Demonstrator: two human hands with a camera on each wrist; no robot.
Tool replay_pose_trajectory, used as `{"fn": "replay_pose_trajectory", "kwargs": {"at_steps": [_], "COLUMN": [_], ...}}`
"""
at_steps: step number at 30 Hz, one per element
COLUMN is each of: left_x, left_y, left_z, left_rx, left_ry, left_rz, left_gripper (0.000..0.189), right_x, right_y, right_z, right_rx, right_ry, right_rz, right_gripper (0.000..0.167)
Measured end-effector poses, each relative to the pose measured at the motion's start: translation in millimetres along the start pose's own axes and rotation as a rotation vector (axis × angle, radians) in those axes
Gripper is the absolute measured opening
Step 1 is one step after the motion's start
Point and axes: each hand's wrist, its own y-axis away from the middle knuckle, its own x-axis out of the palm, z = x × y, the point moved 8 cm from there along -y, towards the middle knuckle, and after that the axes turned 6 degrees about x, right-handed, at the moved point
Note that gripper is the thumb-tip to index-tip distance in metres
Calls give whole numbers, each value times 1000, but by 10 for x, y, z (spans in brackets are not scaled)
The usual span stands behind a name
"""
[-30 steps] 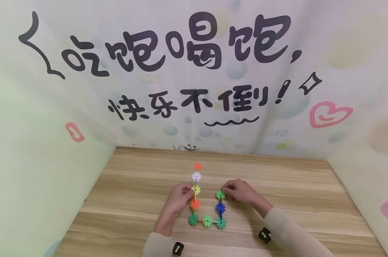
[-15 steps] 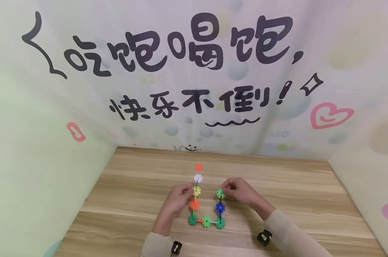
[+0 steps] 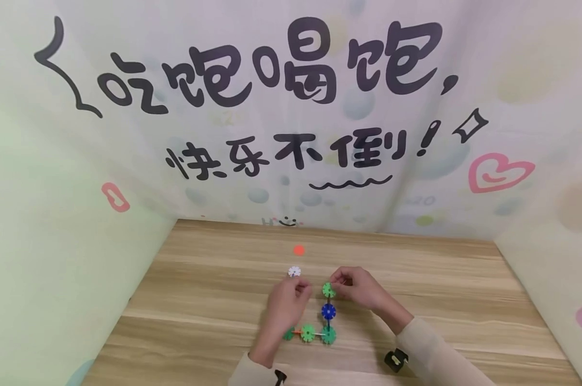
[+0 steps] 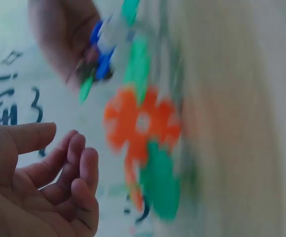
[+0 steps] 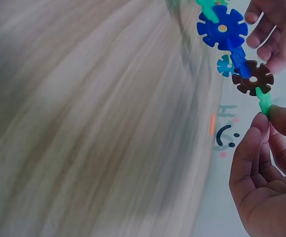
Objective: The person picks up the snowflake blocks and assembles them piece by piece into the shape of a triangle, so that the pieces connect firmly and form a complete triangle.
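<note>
A chain of notched plastic snowflake discs slotted together stands on the table in a U shape. My right hand point(image 3: 360, 289) pinches the edge of the light green disc point(image 5: 264, 102) at the end of its right arm, beyond a brown disc point(image 5: 253, 79) and a blue disc point(image 3: 328, 311). Over the chain's left arm hovers my left hand point(image 3: 286, 306), thumb and fingers apart with nothing between them in the left wrist view. It hides most of that arm in the head view; a white disc point(image 3: 295, 272) shows past it. An orange disc point(image 4: 142, 122) appears beside the left fingers.
A flat orange-red round spot point(image 3: 298, 250) lies on the wooden table point(image 3: 199, 279) behind the chain. A printed cloth wall point(image 3: 252, 198) rises along the back edge, with pale walls at both sides. Black straps with small devices point(image 3: 396, 360) sit at the wrists.
My left hand has let go of the yellow disc on the left arm and moved right, across the chain. The right hand keeps its pinch, almost in place.
</note>
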Motion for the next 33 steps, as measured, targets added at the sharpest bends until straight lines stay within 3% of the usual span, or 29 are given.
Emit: {"fn": "replay_pose_trajectory", "kwargs": {"at_steps": [5, 12, 22, 26, 33], "left_x": [182, 211, 253, 246, 249], "left_y": [24, 27, 2, 0, 7], "left_z": [-52, -35, -7, 3, -11], "left_rx": [-30, -49, -56, -58, -41], "left_ry": [89, 114, 186, 184, 135], "left_rz": [21, 2, 28, 33, 57], "left_gripper": [10, 7, 6, 4, 6], "right_x": [0, 33, 107, 24, -121], "right_y": [25, 61, -8, -193, -796], "right_z": [64, 130, 130, 134, 62], "right_rx": [-19, -25, -48, -31, 55], "right_ry": [1, 27, 1, -19, -23], "right_rz": [3, 12, 75, 40, -85], "right_gripper": [6, 5, 8, 15, 23]}}
